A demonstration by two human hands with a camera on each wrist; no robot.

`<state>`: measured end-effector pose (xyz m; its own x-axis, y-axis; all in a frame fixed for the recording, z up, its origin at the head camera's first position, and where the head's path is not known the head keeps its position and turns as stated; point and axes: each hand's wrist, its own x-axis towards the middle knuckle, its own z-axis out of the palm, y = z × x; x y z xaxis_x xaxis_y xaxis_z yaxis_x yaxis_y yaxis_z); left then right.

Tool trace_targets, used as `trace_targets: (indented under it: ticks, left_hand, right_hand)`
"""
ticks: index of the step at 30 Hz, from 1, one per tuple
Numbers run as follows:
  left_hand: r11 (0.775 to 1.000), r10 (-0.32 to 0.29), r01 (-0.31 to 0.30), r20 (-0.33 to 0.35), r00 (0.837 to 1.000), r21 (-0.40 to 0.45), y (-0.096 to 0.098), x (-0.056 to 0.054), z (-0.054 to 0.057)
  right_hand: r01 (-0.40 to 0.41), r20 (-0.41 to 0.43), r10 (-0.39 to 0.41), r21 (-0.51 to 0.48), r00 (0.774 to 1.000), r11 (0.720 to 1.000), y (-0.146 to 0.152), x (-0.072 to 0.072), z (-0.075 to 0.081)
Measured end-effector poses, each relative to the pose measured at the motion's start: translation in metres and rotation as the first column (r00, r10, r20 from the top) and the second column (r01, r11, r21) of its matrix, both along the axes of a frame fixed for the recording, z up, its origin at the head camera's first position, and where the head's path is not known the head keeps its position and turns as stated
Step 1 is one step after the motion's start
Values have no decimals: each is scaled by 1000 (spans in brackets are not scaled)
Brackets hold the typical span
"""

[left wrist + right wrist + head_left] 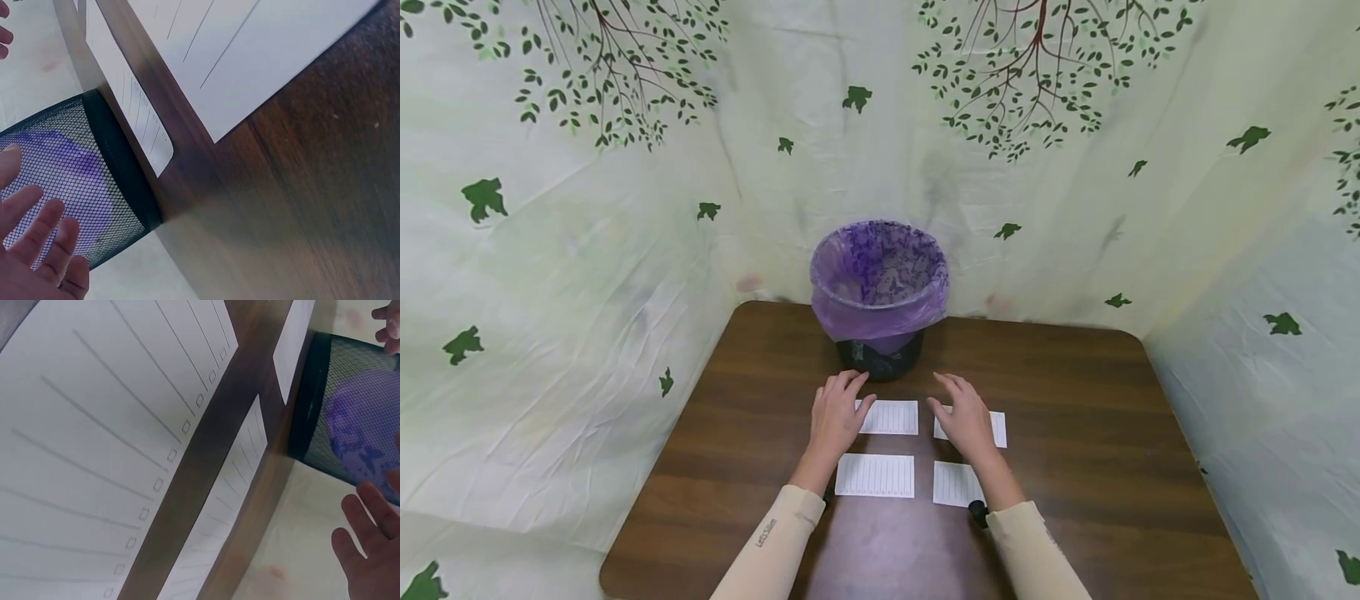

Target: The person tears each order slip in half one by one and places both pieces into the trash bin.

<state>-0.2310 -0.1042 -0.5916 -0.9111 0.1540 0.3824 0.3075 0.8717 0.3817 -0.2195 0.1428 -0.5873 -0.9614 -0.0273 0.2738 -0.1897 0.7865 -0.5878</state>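
Note:
Four is avoided here: several lined white paper sheets lie in two rows on the table. My left hand (837,414) hovers by the far left sheet (891,417), fingers relaxed and holding nothing. Over the far right sheet (999,428) is my right hand (964,419), its fingers loosely spread and likewise holding nothing; it hides part of that sheet. Closer to me lie the near left sheet (875,476) and the near right sheet (955,483), the latter partly covered by the right wrist. Small checkboxes line one edge of a sheet (94,456) in the right wrist view.
Beyond the hands stands a dark mesh wastebasket (880,358) with a purple bag (880,312) lining it and folded over its rim. The brown wooden table (1075,467) has rounded corners. A leaf-patterned cloth (760,208) hangs behind and beside it.

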Motion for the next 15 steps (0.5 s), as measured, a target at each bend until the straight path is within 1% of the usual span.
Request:
trace_targets:
  ticks: [5, 8, 15]
  left_hand:
    - [1000, 4, -5, 32, 999, 16, 1, 1, -1]
    - [1000, 7, -8, 39, 999, 26, 1, 1, -3]
    - [998, -2, 0, 33, 999, 66, 3, 0, -6]
  right_hand:
    - [-2, 18, 2, 8, 1000, 1000, -7, 1, -2]
    - [-9, 20, 9, 4, 1000, 1000, -12, 1, -2]
    - [-38, -19, 38, 4, 999, 999, -22, 1, 0]
